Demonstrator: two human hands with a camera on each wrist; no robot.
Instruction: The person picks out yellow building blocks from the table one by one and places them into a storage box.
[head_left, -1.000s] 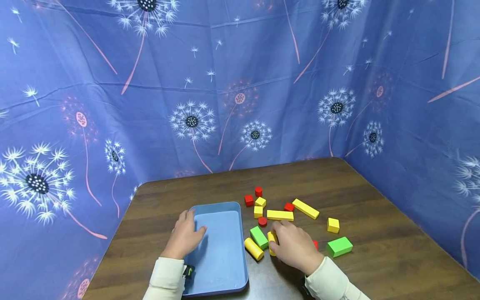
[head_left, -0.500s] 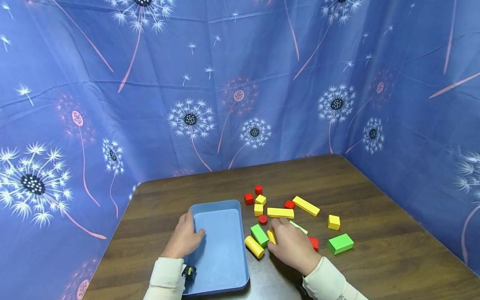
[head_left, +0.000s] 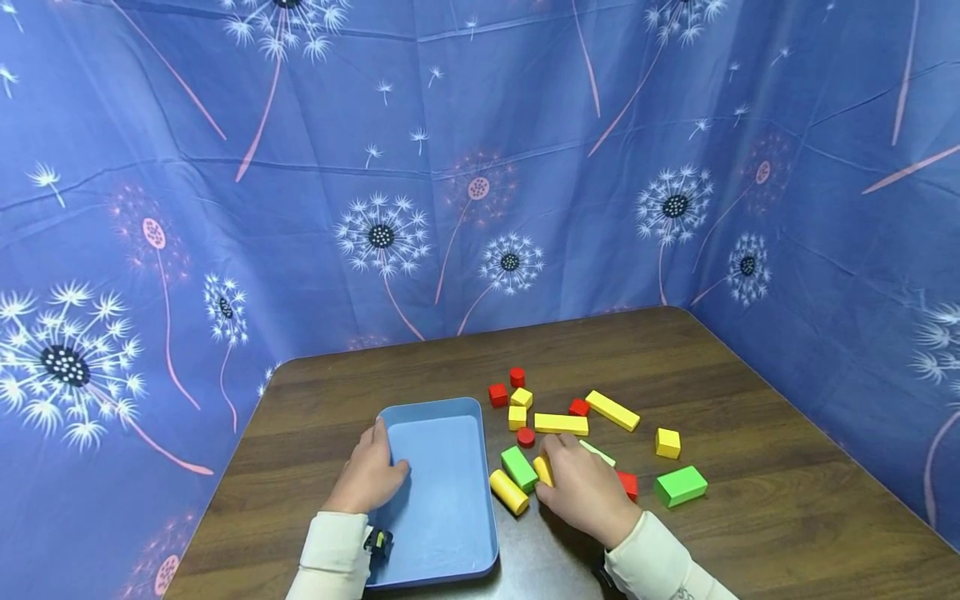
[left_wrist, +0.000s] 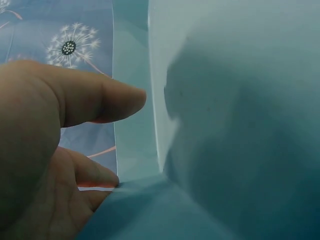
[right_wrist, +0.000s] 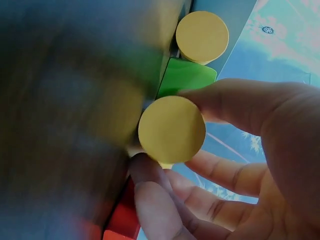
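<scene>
My left hand (head_left: 367, 473) rests at the left rim of a blue tray (head_left: 446, 483), fingers outside the wall and thumb reaching over the inside. In the left wrist view the fingertips (left_wrist: 111, 179) meet the wall from outside. To the right of the tray, my right hand (head_left: 588, 492) pinches a yellow cylinder block (right_wrist: 172, 130) between thumb and fingers, low over the table. Beside it lie a green block (head_left: 519, 468) and another yellow cylinder (head_left: 508, 492). A red block (head_left: 628, 485) and a pale green block (head_left: 597, 453) show partly behind the right hand.
Behind the right hand lie two long yellow bars (head_left: 561, 425), yellow cubes (head_left: 517, 417) and several red pieces (head_left: 498, 395). Farther right are a yellow cube (head_left: 667, 443) and a green block (head_left: 681, 486). A blue dandelion-print cloth (head_left: 480, 167) hangs around the brown table (head_left: 360, 375).
The right hand has drawn its fingers around the yellow cylinder and shifted slightly, uncovering the pale green block and more of the red one. The left hand stays at the tray.
</scene>
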